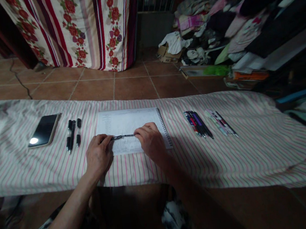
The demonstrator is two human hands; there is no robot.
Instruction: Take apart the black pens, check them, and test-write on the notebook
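Observation:
A dark pen [122,136] lies level across a spiral notebook [128,123] on a striped cloth. My left hand [98,155] grips the pen's left end with closed fingers. My right hand [151,141] pinches its right end. Both hands rest on the lower part of the notebook page, which carries faint writing.
Three black pens [73,134] and a phone [44,130] lie to the left of the notebook. Several coloured pens [198,123] and a second bunch of pens [221,122] lie to its right. A flowered curtain [85,25] hangs behind; a heap of clothes [227,18] fills the back right.

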